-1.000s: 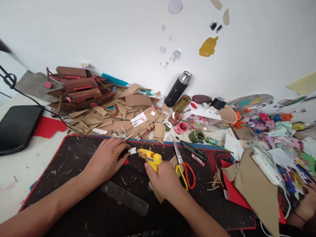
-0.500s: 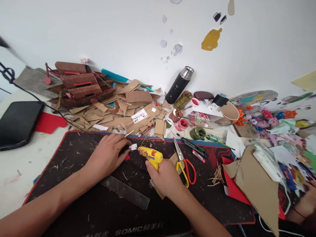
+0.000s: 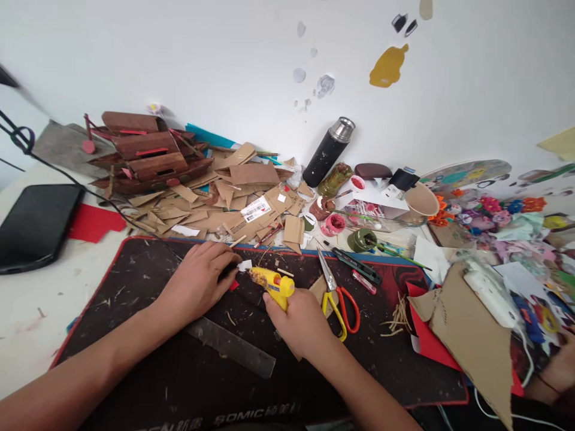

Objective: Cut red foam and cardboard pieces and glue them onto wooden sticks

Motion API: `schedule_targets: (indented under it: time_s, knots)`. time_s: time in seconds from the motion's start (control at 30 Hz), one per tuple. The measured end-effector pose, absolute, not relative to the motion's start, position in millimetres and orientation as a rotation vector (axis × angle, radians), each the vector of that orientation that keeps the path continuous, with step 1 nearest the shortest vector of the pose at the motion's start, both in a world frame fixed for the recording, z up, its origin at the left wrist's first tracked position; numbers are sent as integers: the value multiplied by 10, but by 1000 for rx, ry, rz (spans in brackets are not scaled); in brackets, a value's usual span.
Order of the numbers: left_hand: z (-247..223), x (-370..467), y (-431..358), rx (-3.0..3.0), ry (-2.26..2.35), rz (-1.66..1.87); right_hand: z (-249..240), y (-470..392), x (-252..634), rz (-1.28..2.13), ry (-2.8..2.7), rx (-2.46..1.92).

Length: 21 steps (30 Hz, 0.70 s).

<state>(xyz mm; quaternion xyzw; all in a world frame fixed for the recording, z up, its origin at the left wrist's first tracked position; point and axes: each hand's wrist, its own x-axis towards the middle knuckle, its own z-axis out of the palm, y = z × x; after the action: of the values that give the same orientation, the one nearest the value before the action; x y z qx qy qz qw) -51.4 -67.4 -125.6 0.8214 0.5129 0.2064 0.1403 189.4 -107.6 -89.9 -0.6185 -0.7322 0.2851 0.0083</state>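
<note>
Between the fingertips of my left hand (image 3: 197, 281) is a small white piece (image 3: 245, 265), held just above the dark mat (image 3: 148, 359). My right hand (image 3: 299, 320) is wrapped round the handle of a yellow glue gun (image 3: 274, 282). The gun points left, its nozzle right beside the white piece; whether they touch I cannot tell. A bit of red (image 3: 234, 285) shows under my left fingertips. A clear ruler (image 3: 233, 347) lies below my hands. Scissors (image 3: 335, 293) with red and yellow handles lie to the right of the glue gun.
Cardboard scraps (image 3: 251, 173) and brown model boats (image 3: 153, 152) lie along the back. A black flask (image 3: 326, 155), paint jars (image 3: 333, 225) and a cutter (image 3: 354, 265) are behind the scissors. A phone (image 3: 40, 221) lies left. Cardboard (image 3: 471, 335) and another person's arm (image 3: 554, 368) are right.
The whole view has shifted slightly. The glue gun's nozzle has come a little closer to the white piece. Both hands keep their holds.
</note>
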Motion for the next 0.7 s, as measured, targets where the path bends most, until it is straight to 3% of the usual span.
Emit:
schedule_targets:
  time_s: [0.7]
  knots:
    - [-1268,-526,-672,2388,1457,592,-788,-1065,1759,923,-2249,-1915]
